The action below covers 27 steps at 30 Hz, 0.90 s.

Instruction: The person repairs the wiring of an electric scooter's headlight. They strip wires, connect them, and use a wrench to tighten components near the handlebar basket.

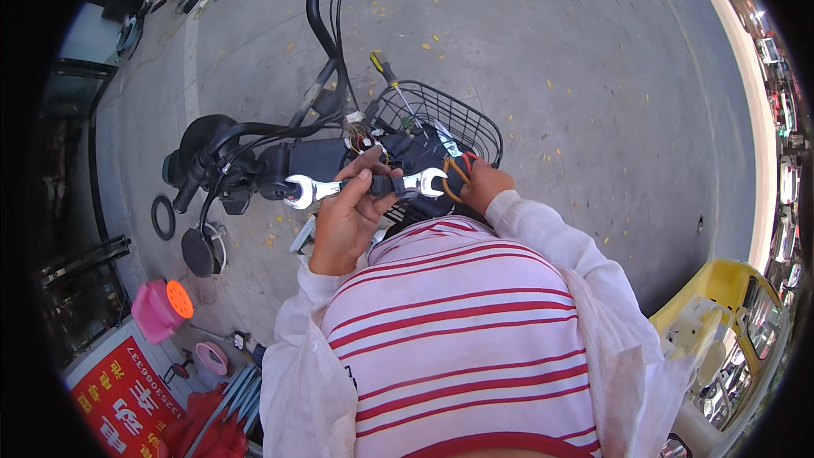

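Observation:
My left hand (352, 208) is closed around the middle of a silver double open-ended wrench (431, 182), which lies level in front of my chest. Dark material covers part of its shaft by my fingers; I cannot tell whether it is a wrap or a separate piece. To the right, my right hand (487, 185) is closed on the orange-red handles of what look like scissors (447, 140), silver blades pointing away. Both hands are over the near side of a black wire basket (487, 131). A yellow-and-black screwdriver (383, 66) leans in the basket. Thin coloured wires (365, 137) show beyond my left fingers.
The black handlebar (318, 25) of an electric bike crosses ahead, with a round mirror (202, 253) at left. A pink container (157, 309) and red sign (127, 399) stand lower left. A yellow vehicle (708, 288) is lower right. Grey pavement (585, 76) holds scattered leaves.

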Each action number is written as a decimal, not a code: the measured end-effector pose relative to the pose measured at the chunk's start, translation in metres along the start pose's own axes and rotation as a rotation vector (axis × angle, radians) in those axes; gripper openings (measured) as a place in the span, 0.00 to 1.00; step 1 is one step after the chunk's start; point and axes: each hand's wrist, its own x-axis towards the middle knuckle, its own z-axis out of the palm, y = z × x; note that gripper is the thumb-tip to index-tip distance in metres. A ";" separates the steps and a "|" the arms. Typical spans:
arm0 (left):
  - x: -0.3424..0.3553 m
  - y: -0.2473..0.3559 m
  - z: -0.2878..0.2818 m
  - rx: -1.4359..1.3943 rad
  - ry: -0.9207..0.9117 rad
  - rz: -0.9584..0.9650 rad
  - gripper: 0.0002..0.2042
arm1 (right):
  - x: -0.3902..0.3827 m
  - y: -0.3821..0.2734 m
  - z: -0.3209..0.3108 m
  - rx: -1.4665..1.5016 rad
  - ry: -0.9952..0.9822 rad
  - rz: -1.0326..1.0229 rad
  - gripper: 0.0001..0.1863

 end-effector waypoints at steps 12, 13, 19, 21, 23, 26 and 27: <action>-0.010 -0.071 0.037 0.153 0.058 -0.272 0.16 | -0.047 0.133 -0.018 0.156 0.128 0.127 0.18; -0.007 -0.082 0.041 0.168 0.093 -0.286 0.15 | -0.049 0.139 -0.019 0.181 0.126 0.113 0.18; 0.031 -0.151 0.054 0.504 0.208 -0.281 0.14 | -0.036 0.181 0.014 0.556 0.152 -0.107 0.15; 0.053 -0.172 0.045 0.665 0.188 -0.271 0.14 | -0.028 0.197 0.036 0.697 0.130 -0.177 0.15; 0.085 -0.206 0.003 0.919 0.149 -0.211 0.17 | -0.025 0.205 0.046 0.785 0.098 -0.225 0.16; 0.108 -0.224 -0.011 1.307 0.217 -0.016 0.18 | -0.031 0.214 0.043 0.807 0.006 -0.202 0.17; 0.110 -0.217 -0.001 1.433 0.244 -0.051 0.23 | -0.032 0.219 0.044 0.811 0.000 -0.208 0.17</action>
